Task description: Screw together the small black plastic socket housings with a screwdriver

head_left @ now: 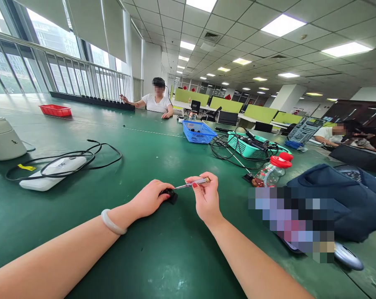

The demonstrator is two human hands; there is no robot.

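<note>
On the green table, my left hand (151, 197) grips a small black part (172, 197), its thumb and fingers closed around one end. What kind of part it is cannot be made out. My right hand (206, 195) holds a slim screwdriver (192, 183) with a clear handle between thumb and fingers. The shaft points left, and its tip touches or nearly touches the black part beside my left fingertips.
To the left lie a white power bank (55, 174) with a black cable and a white container (3, 139). Ahead stand a blue basket (200, 136), a green basket (246, 150) and a red-lidded jar (272, 172). A dark blue bag (337, 203) lies right. Another person (158, 99) sits across.
</note>
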